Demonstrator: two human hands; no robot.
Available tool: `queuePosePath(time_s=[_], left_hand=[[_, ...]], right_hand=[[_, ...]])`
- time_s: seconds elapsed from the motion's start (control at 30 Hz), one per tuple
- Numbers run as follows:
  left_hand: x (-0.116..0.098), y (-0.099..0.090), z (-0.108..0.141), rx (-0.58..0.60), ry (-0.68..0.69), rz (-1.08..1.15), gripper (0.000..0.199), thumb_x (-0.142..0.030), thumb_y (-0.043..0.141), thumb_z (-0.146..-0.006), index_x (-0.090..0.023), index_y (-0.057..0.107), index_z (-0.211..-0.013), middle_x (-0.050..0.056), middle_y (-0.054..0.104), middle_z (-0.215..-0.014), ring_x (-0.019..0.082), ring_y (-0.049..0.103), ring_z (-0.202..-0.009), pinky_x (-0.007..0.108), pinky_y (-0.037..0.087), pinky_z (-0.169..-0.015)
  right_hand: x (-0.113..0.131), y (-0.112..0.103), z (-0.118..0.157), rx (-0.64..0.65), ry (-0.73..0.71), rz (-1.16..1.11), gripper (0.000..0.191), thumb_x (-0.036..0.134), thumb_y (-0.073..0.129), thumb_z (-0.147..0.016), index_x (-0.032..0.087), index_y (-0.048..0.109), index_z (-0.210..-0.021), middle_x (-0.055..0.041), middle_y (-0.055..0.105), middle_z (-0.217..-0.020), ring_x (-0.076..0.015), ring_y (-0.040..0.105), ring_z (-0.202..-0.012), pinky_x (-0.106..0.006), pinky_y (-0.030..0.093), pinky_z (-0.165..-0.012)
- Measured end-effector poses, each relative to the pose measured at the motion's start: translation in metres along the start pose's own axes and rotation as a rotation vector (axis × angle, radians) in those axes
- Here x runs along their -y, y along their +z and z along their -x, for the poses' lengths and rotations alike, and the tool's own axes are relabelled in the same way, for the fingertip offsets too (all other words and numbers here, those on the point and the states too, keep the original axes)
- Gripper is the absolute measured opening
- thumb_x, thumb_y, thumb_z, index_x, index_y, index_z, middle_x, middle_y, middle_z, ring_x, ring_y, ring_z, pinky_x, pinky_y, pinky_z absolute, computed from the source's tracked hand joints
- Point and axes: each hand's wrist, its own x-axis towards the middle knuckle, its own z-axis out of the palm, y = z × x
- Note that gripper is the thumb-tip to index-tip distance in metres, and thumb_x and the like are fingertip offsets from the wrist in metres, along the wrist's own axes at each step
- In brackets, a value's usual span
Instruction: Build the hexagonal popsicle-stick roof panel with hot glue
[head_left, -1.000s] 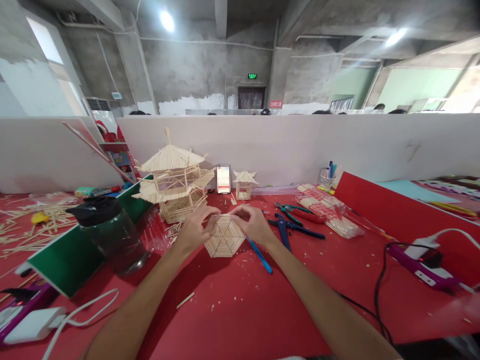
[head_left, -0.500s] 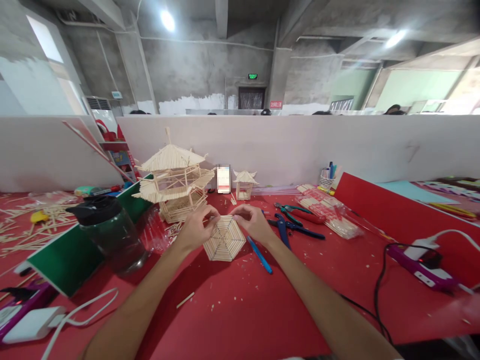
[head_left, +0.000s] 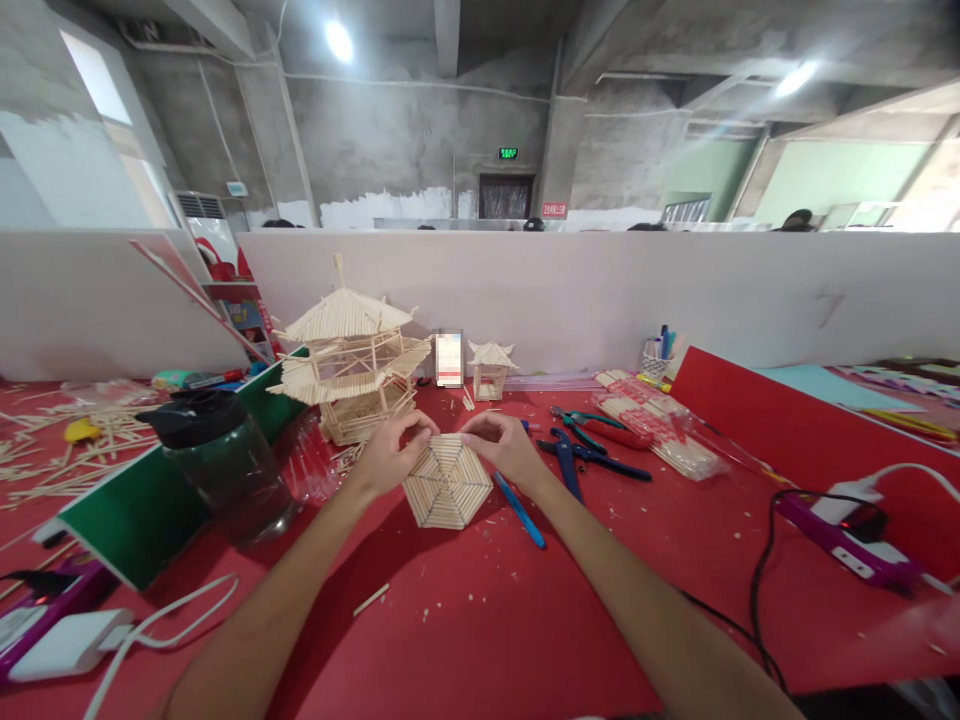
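Pale thin sticks laid in rings form a flat polygonal panel (head_left: 448, 485), with dark lines running out from its centre. My left hand (head_left: 397, 448) pinches the panel's upper left edge between thumb and fingers. At the upper right edge my right hand (head_left: 501, 445) does the same; both hands are closed on it. Just right of the panel lies a blue pen (head_left: 520, 510). Behind my left hand stands a tiered pavilion model (head_left: 349, 350) of the same sticks. A small pavilion model (head_left: 491, 370) stands beyond my right hand.
Cutting pliers (head_left: 592, 455) and bagged sticks (head_left: 660, 425) lie to the right. A dark water bottle (head_left: 225, 470) stands left, beside a green board (head_left: 131, 520). Power strips (head_left: 847, 545) with cables sit at the sides. A phone (head_left: 449, 360) leans by the white partition (head_left: 570, 300).
The panel has tilted slightly and shifted a little toward me. My right hand's fingertips have moved slightly left along its top edge. Both hands still grip it.
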Motion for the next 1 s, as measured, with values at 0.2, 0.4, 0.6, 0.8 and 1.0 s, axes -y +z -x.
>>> queuePosePath(time_s=[0.2,0.4,0.6,0.8,1.0], left_hand=[[0.001,-0.0018,-0.001,0.008,-0.052,0.043,0.017,-0.026,0.049,-0.087,-0.018,0.063,-0.081,0.002,0.066,-0.078,0.018,0.06,-0.074,0.03,0.045,-0.071],[0.0031,0.0019,-0.0025,0.028,-0.109,0.108,0.011,-0.027,0.057,-0.081,-0.017,0.06,-0.077,0.001,0.061,-0.072,0.015,0.057,-0.067,0.028,0.045,-0.065],[0.0034,0.0055,-0.0039,-0.003,-0.149,0.185,0.009,-0.025,0.059,-0.077,-0.016,0.06,-0.077,0.001,0.063,-0.073,0.015,0.058,-0.068,0.028,0.047,-0.064],[0.0009,0.0054,-0.0032,-0.01,-0.14,0.21,0.011,-0.027,0.06,-0.077,-0.016,0.06,-0.08,0.003,0.064,-0.076,0.016,0.06,-0.069,0.028,0.048,-0.064],[0.0072,-0.0013,-0.0035,0.073,-0.177,0.293,0.021,-0.036,0.056,-0.081,-0.017,0.064,-0.083,0.002,0.066,-0.075,0.016,0.06,-0.068,0.027,0.047,-0.062]], right_hand=[[0.0022,0.0001,0.0003,0.002,0.004,-0.013,0.016,0.034,0.071,-0.07,0.019,0.067,-0.075,-0.0028,0.069,-0.076,-0.0163,0.064,-0.073,-0.031,0.051,-0.072],[0.0032,0.0008,0.0007,-0.012,0.042,-0.053,0.018,0.034,0.073,-0.067,0.019,0.066,-0.074,-0.0024,0.069,-0.074,-0.0164,0.063,-0.072,-0.032,0.051,-0.072],[0.0046,0.0023,0.0016,-0.038,0.052,-0.049,0.016,0.031,0.073,-0.066,0.019,0.065,-0.072,-0.0015,0.068,-0.073,-0.016,0.062,-0.071,-0.03,0.05,-0.071],[0.0048,0.002,0.0016,-0.048,0.07,-0.052,0.014,0.029,0.072,-0.065,0.019,0.065,-0.071,-0.0008,0.067,-0.071,-0.0155,0.062,-0.07,-0.029,0.05,-0.069],[0.004,0.0014,0.0008,-0.059,0.095,-0.08,0.014,0.028,0.072,-0.064,0.019,0.064,-0.071,-0.0008,0.067,-0.072,-0.0156,0.062,-0.07,-0.029,0.05,-0.07]])
